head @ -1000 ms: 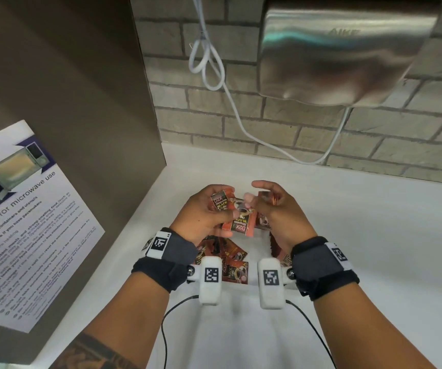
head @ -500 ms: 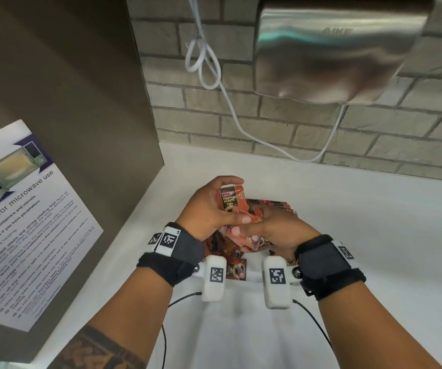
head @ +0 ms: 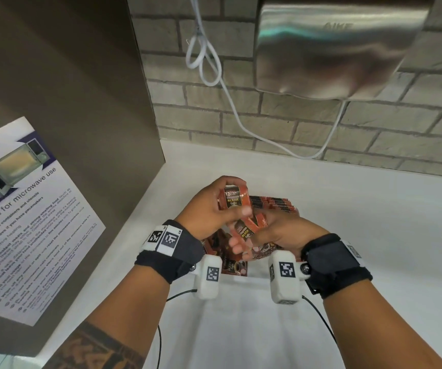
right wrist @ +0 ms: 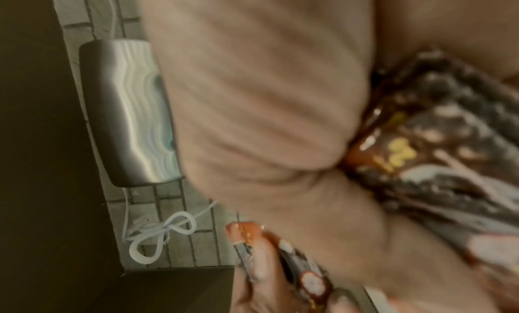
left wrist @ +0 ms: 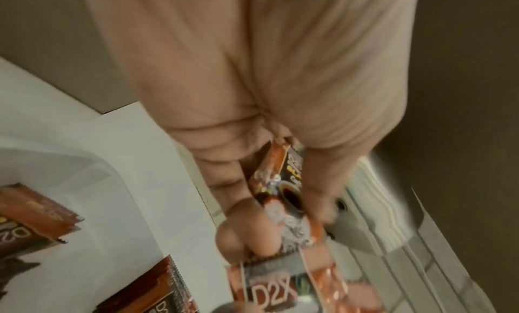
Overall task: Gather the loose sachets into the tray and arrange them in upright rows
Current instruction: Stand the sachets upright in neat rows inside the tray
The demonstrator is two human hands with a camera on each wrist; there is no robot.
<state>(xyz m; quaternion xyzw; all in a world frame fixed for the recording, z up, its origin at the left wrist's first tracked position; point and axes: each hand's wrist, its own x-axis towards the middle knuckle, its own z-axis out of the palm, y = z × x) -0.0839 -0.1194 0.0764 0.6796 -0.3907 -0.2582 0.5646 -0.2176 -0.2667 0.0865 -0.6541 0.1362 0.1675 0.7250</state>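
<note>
Orange-and-black sachets fill both our hands above the white bench [head: 361, 209]. Our left hand [head: 209, 209] curls around one sachet [head: 234, 199], held upright at 11 o'clock of our right hand [head: 281, 233], which clamps a second sachet [head: 246, 230]. A row [head: 273, 203] stands on edge just beyond our knuckles, and loose ones [head: 234, 267] lie flat beneath our wrists. We cannot make out the tray clearly.
</note>
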